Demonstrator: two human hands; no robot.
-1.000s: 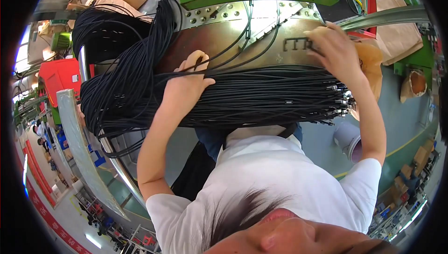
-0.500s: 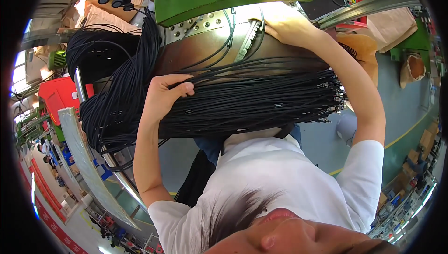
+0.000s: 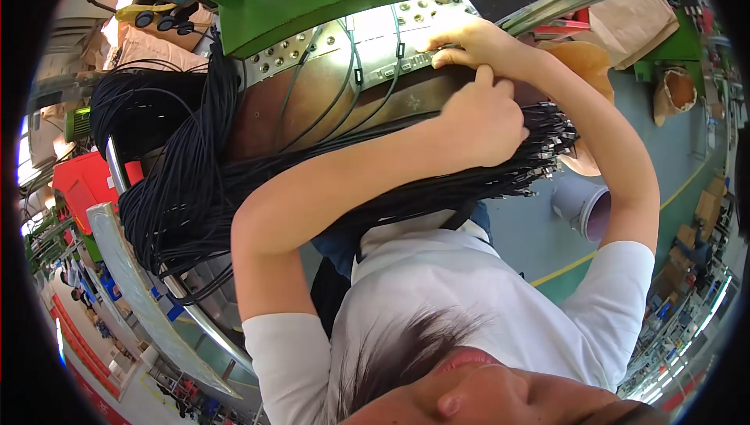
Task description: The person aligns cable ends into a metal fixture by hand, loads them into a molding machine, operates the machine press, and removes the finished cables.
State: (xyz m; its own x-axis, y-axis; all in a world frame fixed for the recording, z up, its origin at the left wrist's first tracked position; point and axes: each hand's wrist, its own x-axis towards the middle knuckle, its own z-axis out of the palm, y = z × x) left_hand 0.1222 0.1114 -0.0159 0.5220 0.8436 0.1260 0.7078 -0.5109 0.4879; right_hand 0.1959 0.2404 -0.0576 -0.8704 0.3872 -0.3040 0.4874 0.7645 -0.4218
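Both hands at cable bundle edge

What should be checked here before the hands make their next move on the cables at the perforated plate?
1. Right hand placed on the perforated metal plate: ok, fingertips rest on it.
2. Left hand close below the right hand: ok, a finger points up toward the plate.
3. Either hand pinching a cable: cannot tell, fingertips hide it.
4. Black cable bundle supported: ok, it lies across the workstation under the left forearm.
5. Single cables routed over the plate: ok, several run down its face.
6. Cable ends free: ok, they fan out at the right.
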